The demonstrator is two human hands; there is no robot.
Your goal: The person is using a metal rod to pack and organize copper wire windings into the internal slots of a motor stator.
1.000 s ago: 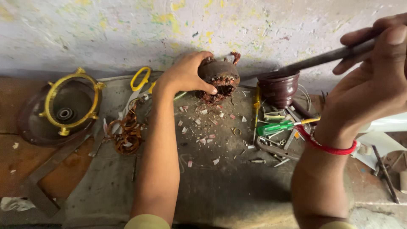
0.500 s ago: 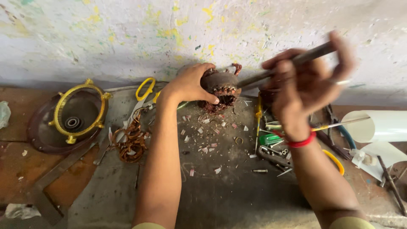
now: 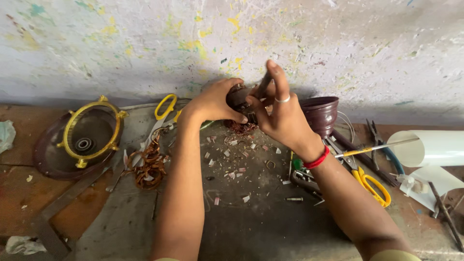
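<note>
A dark, rounded metal motor core [image 3: 239,96] with frayed copper windings [image 3: 240,127] below it stands at the bench's back edge, against the paint-flecked wall. The left hand [image 3: 215,102] has its grip clenched around the core's left side. The right hand [image 3: 280,116], with a ring and a red thread bracelet, grasps a slim dark metal rod [image 3: 263,87] set against the core's top. Just right of it sits a glossy maroon bowl-shaped cover [image 3: 321,113]. Pale chips [image 3: 232,159] litter the rough grey bench [image 3: 270,227] in front. Near the left edge lie a coil of copper wire [image 3: 147,164], yellow-handled scissors [image 3: 162,116] and a yellow ringed bracket on a brown dish [image 3: 89,133]. Toward the right edge lie yellow-handled pliers [image 3: 365,176] and a white tube [image 3: 427,147].
</note>
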